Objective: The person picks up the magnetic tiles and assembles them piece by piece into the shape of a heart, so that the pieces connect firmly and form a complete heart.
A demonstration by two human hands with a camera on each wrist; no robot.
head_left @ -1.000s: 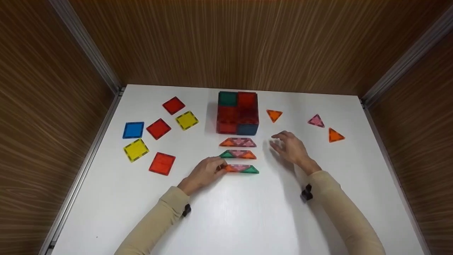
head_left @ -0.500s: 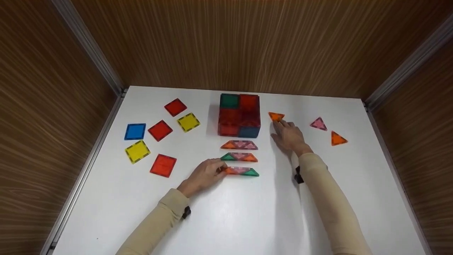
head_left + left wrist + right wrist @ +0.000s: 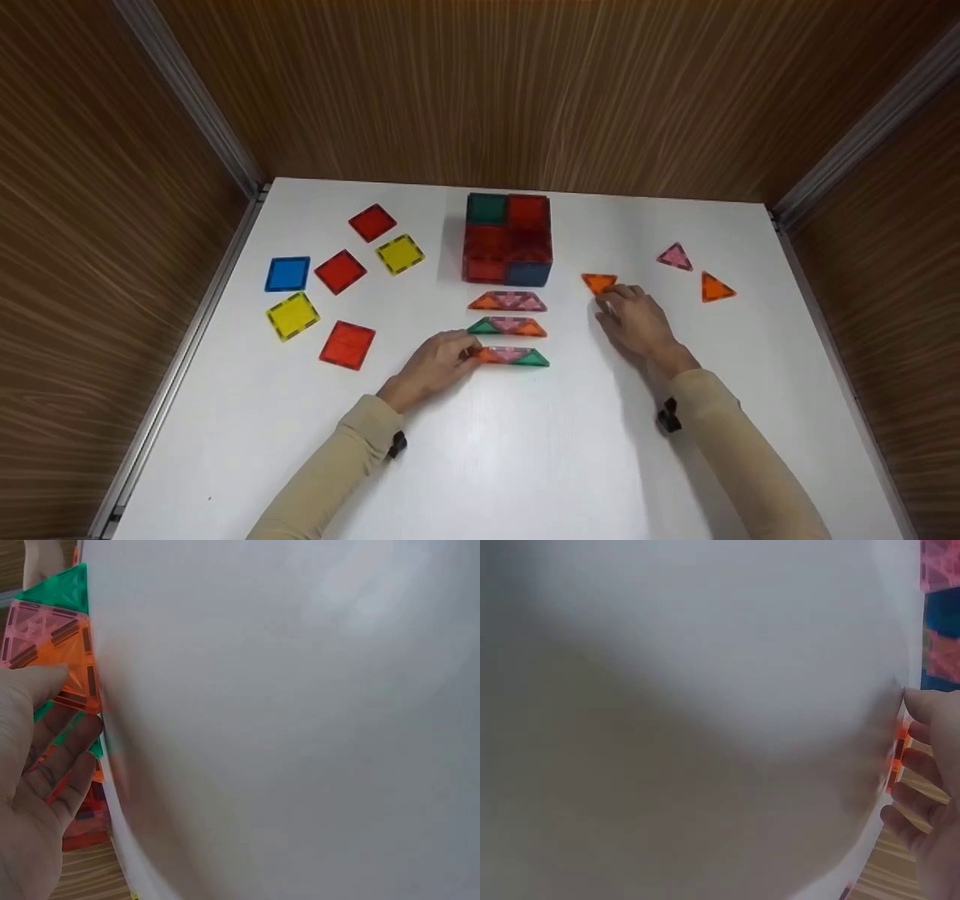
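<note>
My left hand point(image 3: 442, 362) pinches the left end of a standing strip of triangle magnetic tiles point(image 3: 512, 357), orange, pink and green. In the left wrist view, the thumb lies on the orange end tile point(image 3: 73, 667), with fingers behind it. Two similar strips stand behind: a green, pink and orange one point(image 3: 507, 327) and an orange and pink one point(image 3: 508, 301). To their right, my right hand point(image 3: 634, 322) rests its fingertips on the near corner of a flat orange triangle tile point(image 3: 598, 283). Its thumb is apart from that tile, beside it.
A box of red, green and blue square tiles point(image 3: 507, 238) stands behind the strips. Red, yellow point(image 3: 293, 316) and blue point(image 3: 287, 274) squares lie at the left. A pink triangle point(image 3: 676, 257) and an orange triangle point(image 3: 716, 287) lie at the right. Wood-patterned walls surround the table's back and sides.
My right hand reached forward to the orange triangle tile, then slid it nearer and slightly right across the table. The left hand has stayed on the front strip.
</note>
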